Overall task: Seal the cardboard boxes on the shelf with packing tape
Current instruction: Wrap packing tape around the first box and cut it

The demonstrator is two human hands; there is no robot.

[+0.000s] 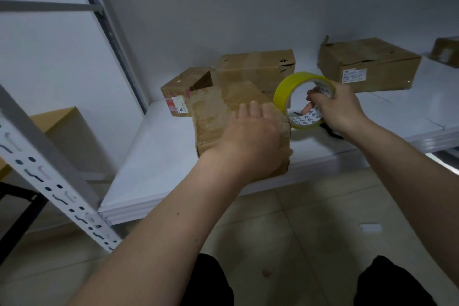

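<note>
A worn cardboard box [218,112] stands near the front edge of the white shelf [159,156]. My left hand [250,139] lies flat on its top right corner, fingers spread, pressing down. My right hand [335,107] holds a yellow roll of packing tape [288,89] just right of that box, with fingers through the core. The roll touches the box's right edge. A taped strip between roll and box is too hard to make out.
Behind stand an open-flapped box with a red-striped label [178,97], a larger box [255,67], another box [367,64] at the right and one [447,53] at the far right edge. A dark object [332,131] lies under my right wrist. A perforated upright [49,176] is at left.
</note>
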